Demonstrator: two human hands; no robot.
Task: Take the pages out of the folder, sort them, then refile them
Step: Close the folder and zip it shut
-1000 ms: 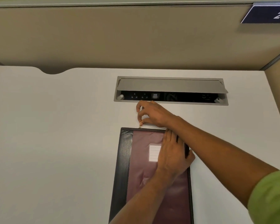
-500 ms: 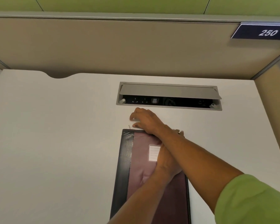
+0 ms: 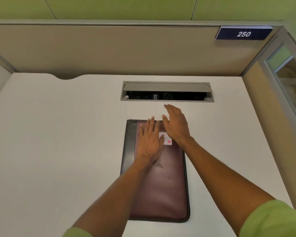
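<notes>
A maroon zip folder with a black left strip and a small white label lies flat on the white desk, its short top edge away from me. My left hand lies flat on the folder's upper left part, fingers straight and reaching the top edge. My right hand is over the folder's top right corner with its fingers extended past the edge above the desk; it holds nothing. No pages are visible.
A recessed grey power socket box with its lid raised sits in the desk just beyond the hands. Beige partition walls close the back and right side, with a blue sign reading 250. The desk's back edge has a curved cable cut-out.
My arms have uncrossed. The right hand left the folder's top left corner, where it was curled, and moved right with fingers straight. The left hand slid left across the folder.
</notes>
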